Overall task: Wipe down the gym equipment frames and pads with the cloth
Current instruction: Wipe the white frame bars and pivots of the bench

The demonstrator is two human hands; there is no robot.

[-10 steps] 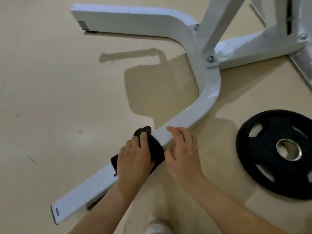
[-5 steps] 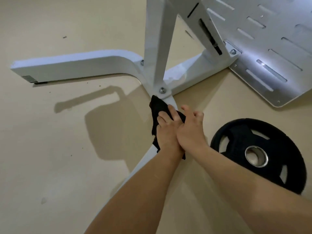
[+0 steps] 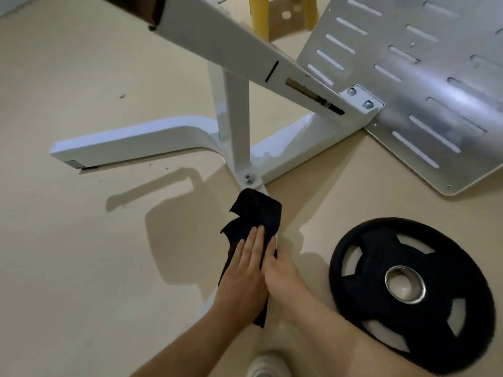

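Note:
A black cloth [image 3: 254, 216] is draped over the near leg of the white machine frame [image 3: 141, 137], just below the bolted joint with the upright post [image 3: 236, 110]. My left hand [image 3: 245, 270] lies flat on the cloth with straight fingers and presses it onto the leg. My right hand [image 3: 283, 270] sits right beside it on the leg's right side, touching the cloth's edge; its fingers are partly hidden behind the left hand. The leg under both hands is mostly covered.
A black weight plate [image 3: 408, 292] lies on the floor right of my right arm. A slotted metal footplate [image 3: 424, 85] tilts at the upper right. Yellow equipment legs [image 3: 261, 14] stand at the top. A white shoe [image 3: 268, 363] shows at the bottom edge.
Both hands slid the cloth up the leg from its lower part towards the bolted joint, then drew back a little. My left hand's fingers have flattened out on the cloth. The view tilted up.

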